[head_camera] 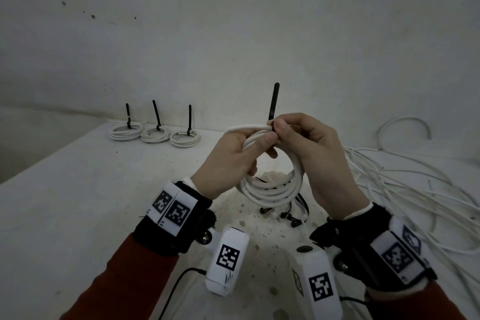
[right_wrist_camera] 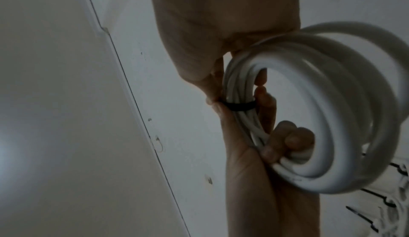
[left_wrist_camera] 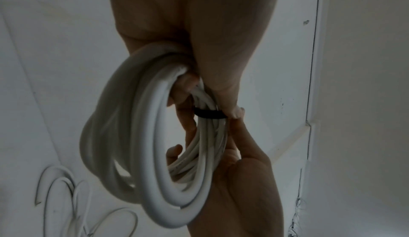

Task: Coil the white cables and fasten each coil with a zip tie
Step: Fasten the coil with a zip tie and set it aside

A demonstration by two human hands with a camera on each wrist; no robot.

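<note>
I hold a white cable coil point(head_camera: 272, 189) upright above the table between both hands. My left hand point(head_camera: 233, 161) grips its left side, fingers curled through the loops and thumb on top. My right hand point(head_camera: 309, 148) pinches a black zip tie point(head_camera: 273, 104) at the top of the coil; its tail points straight up. In the left wrist view the zip tie point(left_wrist_camera: 210, 114) forms a band round the bunched coil point(left_wrist_camera: 150, 153). The right wrist view shows the same zip tie point(right_wrist_camera: 240, 107) on the coil point(right_wrist_camera: 332, 118), with fingertips of both hands meeting at it.
Three tied coils point(head_camera: 155, 135) with upright black tie tails sit in a row at the table's back left. Loose white cables point(head_camera: 402, 184) sprawl over the right side. Several spare black zip ties point(head_camera: 285, 213) lie under the held coil. A wall stands close behind.
</note>
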